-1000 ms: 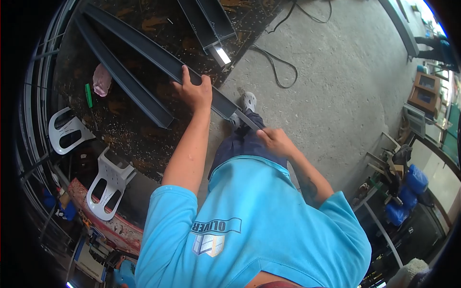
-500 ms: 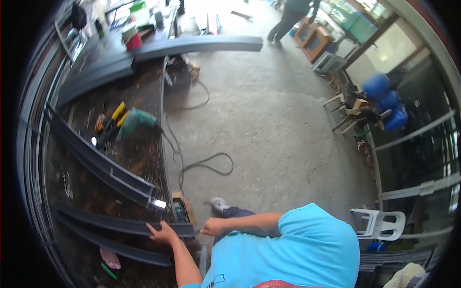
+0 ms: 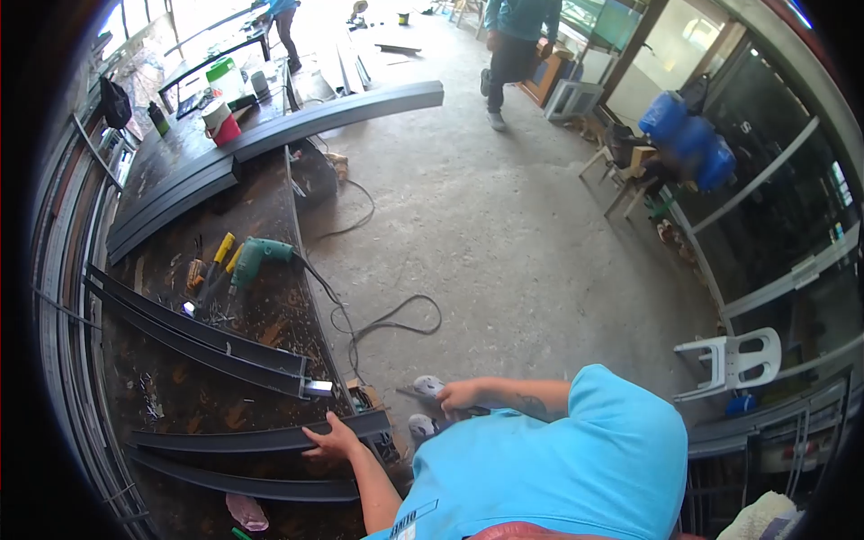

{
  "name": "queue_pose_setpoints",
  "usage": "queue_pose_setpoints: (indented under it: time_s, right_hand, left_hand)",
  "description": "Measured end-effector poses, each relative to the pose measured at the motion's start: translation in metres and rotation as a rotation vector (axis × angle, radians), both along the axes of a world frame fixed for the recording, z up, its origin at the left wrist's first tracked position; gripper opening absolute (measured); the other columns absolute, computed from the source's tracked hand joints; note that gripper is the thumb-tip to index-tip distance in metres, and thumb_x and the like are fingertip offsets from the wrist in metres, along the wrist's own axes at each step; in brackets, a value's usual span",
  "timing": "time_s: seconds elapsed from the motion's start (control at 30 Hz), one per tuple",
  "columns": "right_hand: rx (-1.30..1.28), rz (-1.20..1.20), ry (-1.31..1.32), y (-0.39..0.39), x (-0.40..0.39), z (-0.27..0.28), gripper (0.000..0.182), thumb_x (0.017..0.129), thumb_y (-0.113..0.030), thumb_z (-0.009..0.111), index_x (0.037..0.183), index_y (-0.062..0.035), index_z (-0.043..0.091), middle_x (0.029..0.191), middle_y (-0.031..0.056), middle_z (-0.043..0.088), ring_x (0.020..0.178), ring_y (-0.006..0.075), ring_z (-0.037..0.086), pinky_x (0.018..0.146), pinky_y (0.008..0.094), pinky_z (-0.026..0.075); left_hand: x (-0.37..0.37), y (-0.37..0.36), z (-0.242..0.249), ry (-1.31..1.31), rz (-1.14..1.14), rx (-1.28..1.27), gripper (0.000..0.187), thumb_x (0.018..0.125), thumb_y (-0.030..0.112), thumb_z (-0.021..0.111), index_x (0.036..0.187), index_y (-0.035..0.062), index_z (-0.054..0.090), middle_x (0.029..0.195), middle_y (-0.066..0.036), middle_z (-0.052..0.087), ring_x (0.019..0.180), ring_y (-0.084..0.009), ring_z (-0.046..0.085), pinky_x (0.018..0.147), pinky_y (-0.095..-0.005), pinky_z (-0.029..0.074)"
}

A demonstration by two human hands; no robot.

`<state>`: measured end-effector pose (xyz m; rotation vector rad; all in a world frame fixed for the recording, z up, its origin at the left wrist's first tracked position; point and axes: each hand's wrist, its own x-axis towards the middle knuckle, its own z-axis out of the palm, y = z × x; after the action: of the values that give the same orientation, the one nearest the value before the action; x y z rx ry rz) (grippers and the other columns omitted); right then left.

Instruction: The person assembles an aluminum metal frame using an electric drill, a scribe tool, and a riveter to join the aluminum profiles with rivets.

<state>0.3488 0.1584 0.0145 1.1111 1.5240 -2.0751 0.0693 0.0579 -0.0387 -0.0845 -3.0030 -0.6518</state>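
Note:
My left hand (image 3: 333,439) rests against a dark metal profile (image 3: 225,441) near its right end, thumb and fingers spread apart. My right hand (image 3: 461,396) is out past the profile's end, above the floor, with its fingers closed round a thin dark tool whose shape is hard to make out. A second dark profile (image 3: 261,486) lies on the table nearer to me. Beyond the left hand, a pair of profiles (image 3: 207,342) lies at a slant, with a shiny metal piece (image 3: 318,388) at their right end.
On the dark table (image 3: 261,306) lie a green drill (image 3: 261,259) and yellow-handled tools (image 3: 222,247). Long grey profiles (image 3: 360,103) jut over its far edge. A cable (image 3: 396,324) loops on the floor. A person (image 3: 517,54) stands ahead; a white chair (image 3: 733,363) is at right.
My right hand has moved away from the profile's end, further right and forward. My left hand stays at the profile. The person ahead is nearer the middle, and the view has shifted.

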Motion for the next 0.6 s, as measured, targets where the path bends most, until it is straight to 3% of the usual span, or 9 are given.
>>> queue_pose_setpoints:
  time_s: [0.07,0.1,0.17,0.2,0.27,0.3,0.4,0.47,0.6]
  right_hand:
    - [-0.163,-0.153,-0.051,-0.008,-0.005,0.025,0.025,0.088,-0.005,0.046,0.11,0.0024,0.054,0.084,0.0084,0.065,0.062,0.0171,0.062,0.054,0.0287,0.052]
    - [-0.157,-0.225,-0.036,-0.012,-0.009,0.034,0.025,0.09,-0.008,0.046,0.113,-0.0008,0.053,0.082,0.007,0.064,0.058,0.0154,0.06,0.05,0.0277,0.051]
    - [-0.148,-0.307,-0.038,-0.026,-0.016,0.037,0.025,0.092,-0.011,0.046,0.115,-0.0039,0.052,0.08,0.0057,0.063,0.054,0.0137,0.057,0.047,0.0267,0.05]
    - [-0.25,-0.444,-0.073,-0.033,-0.023,0.032,0.03,0.095,-0.017,0.046,0.124,-0.0095,0.049,0.078,0.0036,0.062,0.054,0.0113,0.054,0.045,0.0248,0.047]
    - [-0.346,-0.599,-0.104,-0.045,-0.034,0.021,0.035,0.097,-0.022,0.046,0.132,-0.0151,0.047,0.077,0.0015,0.061,0.054,0.0089,0.052,0.043,0.0229,0.045]
    - [-0.477,-0.73,-0.127,-0.053,-0.039,0.014,0.034,0.099,-0.025,0.045,0.132,-0.0184,0.047,0.074,0.0004,0.057,0.053,0.0081,0.051,0.041,0.0219,0.043]
    - [-0.715,-0.953,-0.126,-0.075,-0.055,-0.003,0.03,0.1,-0.028,0.043,0.129,-0.0215,0.048,0.07,-0.0003,0.053,0.05,0.0076,0.05,0.037,0.0206,0.042]
    - [-0.806,-0.955,-0.193,-0.088,-0.066,0.007,0.024,0.1,-0.035,0.044,0.095,-0.0111,0.048,0.063,0.0011,0.052,0.044,0.0095,0.048,0.034,0.0227,0.044]
    - [-0.77,-0.909,-0.176,-0.097,-0.076,0.01,0.028,0.1,-0.036,0.044,0.092,-0.0094,0.05,0.062,0.0012,0.052,0.045,0.0098,0.049,0.035,0.0231,0.046]
  left_hand:
    - [-0.001,-0.004,0.024,0.43,-0.119,-0.141,0.061,0.072,0.038,0.073,0.127,0.0137,0.058,0.131,-0.026,0.047,0.117,-0.0426,0.049,0.099,-0.0558,0.034]
    - [-0.01,-0.011,0.03,0.421,-0.129,-0.146,0.061,0.072,0.038,0.073,0.127,0.0137,0.058,0.131,-0.026,0.047,0.117,-0.0426,0.049,0.099,-0.0558,0.034]
    - [-0.043,-0.018,0.036,0.279,-0.793,0.315,0.042,0.075,0.03,0.072,0.111,0.0089,0.064,0.117,-0.018,0.059,0.108,-0.0365,0.055,0.092,-0.0482,0.04]
    - [-0.053,-0.015,0.043,0.021,-1.016,0.347,0.027,0.075,0.026,0.073,0.093,0.0066,0.067,0.101,-0.012,0.065,0.099,-0.0318,0.059,0.087,-0.0431,0.044]
    - [-0.066,-0.016,0.051,-0.273,-1.38,0.161,0.027,0.072,0.029,0.076,0.087,0.0074,0.069,0.093,-0.011,0.064,0.094,-0.0307,0.059,0.083,-0.0427,0.044]
    - [-0.069,-0.018,0.046,-0.177,-1.488,0.116,0.028,0.069,0.032,0.078,0.082,0.0087,0.069,0.088,-0.009,0.062,0.091,-0.0297,0.058,0.082,-0.0425,0.044]
    - [-0.073,-0.017,0.044,-0.128,-1.5,0.09,0.028,0.068,0.033,0.078,0.08,0.01,0.068,0.086,-0.008,0.061,0.091,-0.0295,0.058,0.081,-0.0422,0.043]
    - [-0.083,-0.016,0.042,-0.129,-1.512,0.098,0.028,0.069,0.035,0.078,0.077,0.0104,0.067,0.086,-0.008,0.06,0.091,-0.0295,0.058,0.081,-0.0425,0.042]
    - [-0.102,-0.008,0.044,-0.11,-1.424,0.013,0.033,0.067,0.04,0.079,0.071,0.0094,0.066,0.082,-0.009,0.06,0.086,-0.0302,0.058,0.077,-0.0435,0.042]
